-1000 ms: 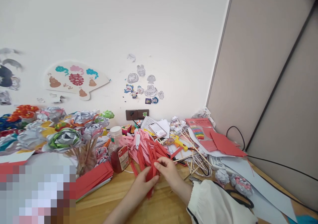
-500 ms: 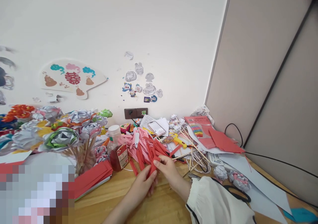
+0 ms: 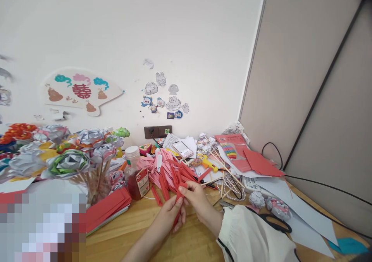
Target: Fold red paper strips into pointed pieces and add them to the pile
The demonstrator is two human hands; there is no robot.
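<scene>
Between my two hands is a narrow folded red paper strip (image 3: 179,201), running from upper right to lower left above the wooden table. My left hand (image 3: 171,212) is closed on its lower part, thumb on top. My right hand (image 3: 192,194) pinches its upper end between thumb and fingers. Just beyond my hands lies a heap of folded pink paper strips (image 3: 166,162), with several red strips (image 3: 171,177) at its near side. A stack of flat red paper pieces (image 3: 109,211) rests to the left of my left hand.
A jar of red liquid (image 3: 134,177) and a bunch of paper flowers (image 3: 69,163) stand left. Behind are a phone (image 3: 182,149) and a yellow glue gun (image 3: 209,163). Black-handled scissors (image 3: 276,222), a bead string (image 3: 232,188) and white paper sheets (image 3: 299,208) lie right.
My left hand has turned a little and its thumb has slid along the red strip, so more of the strip's lower end shows. The camera view has shifted slightly.
</scene>
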